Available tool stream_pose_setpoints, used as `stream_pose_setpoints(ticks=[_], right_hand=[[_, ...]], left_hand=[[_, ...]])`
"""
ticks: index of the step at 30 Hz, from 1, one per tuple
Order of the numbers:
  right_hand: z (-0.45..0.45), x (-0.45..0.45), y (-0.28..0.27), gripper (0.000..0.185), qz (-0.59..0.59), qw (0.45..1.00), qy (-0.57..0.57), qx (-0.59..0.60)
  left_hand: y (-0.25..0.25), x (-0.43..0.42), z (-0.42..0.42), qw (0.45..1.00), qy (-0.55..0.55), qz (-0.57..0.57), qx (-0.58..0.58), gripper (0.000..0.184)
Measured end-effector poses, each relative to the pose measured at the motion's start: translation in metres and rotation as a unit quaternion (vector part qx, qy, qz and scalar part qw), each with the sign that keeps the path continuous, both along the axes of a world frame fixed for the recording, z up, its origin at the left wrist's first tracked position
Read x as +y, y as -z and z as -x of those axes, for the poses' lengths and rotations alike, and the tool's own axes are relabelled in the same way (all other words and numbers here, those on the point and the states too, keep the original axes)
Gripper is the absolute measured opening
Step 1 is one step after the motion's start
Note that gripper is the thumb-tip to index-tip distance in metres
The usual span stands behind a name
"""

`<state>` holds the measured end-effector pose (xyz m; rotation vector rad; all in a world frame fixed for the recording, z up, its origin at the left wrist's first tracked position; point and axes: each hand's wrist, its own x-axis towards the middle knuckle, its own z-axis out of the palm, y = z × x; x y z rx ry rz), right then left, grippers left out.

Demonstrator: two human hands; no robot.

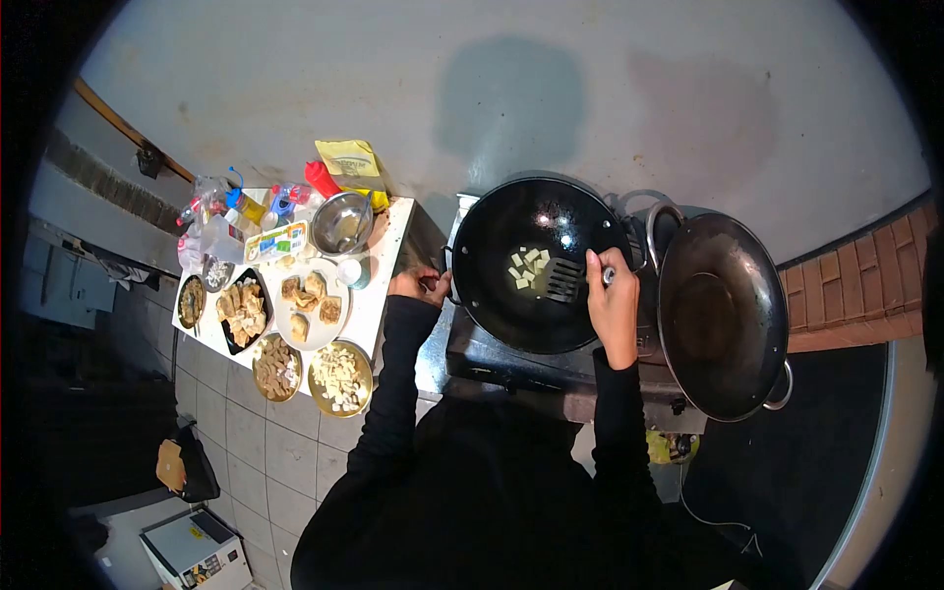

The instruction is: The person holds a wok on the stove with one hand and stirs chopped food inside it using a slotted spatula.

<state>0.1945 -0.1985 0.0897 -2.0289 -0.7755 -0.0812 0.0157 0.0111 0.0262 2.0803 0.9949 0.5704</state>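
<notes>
One stove (pixel 511 370) bears a black wok (pixel 506 320), which my left hand (pixel 423 285) grips by its side handle (pixel 447 259). My right hand (pixel 614 300) grasps a black slotted spatula (pixel 564 279), its head in the wok, beside small pale cubes (pixel 529 267); whether they touch, I cannot tell.

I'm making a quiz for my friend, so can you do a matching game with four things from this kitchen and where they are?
Things:
1. spatula
2. left hand
3. yellow bag
4. pale cubes

Places:
A. next to the red bottle
B. lying in the black pan, cut up small
C. held in the right hand
D. at the black pan's side handle

Right pairs: 1-C, 2-D, 3-A, 4-B
</notes>
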Motion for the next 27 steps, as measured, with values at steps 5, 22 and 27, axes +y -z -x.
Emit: stream_pose_setpoints(ticks=[5,22,27], right_hand=[[-0.002,0.011,0.012,0.013,-0.068,0.996,-0.044,0.037],[-0.020,-0.017,-0.012,0.008,-0.039,0.999,-0.023,0.030],[-0.014,-0.003,0.006,0.011,-0.093,0.991,-0.068,0.066]], left_hand=[[0.000,0.000,-0.005,0.999,-0.006,-0.045,0.024,0.032],[-0.006,0.006,-0.007,0.997,0.021,-0.068,-0.019,0.024],[-0.005,0.006,-0.008,0.996,0.022,-0.089,-0.011,0.024]])
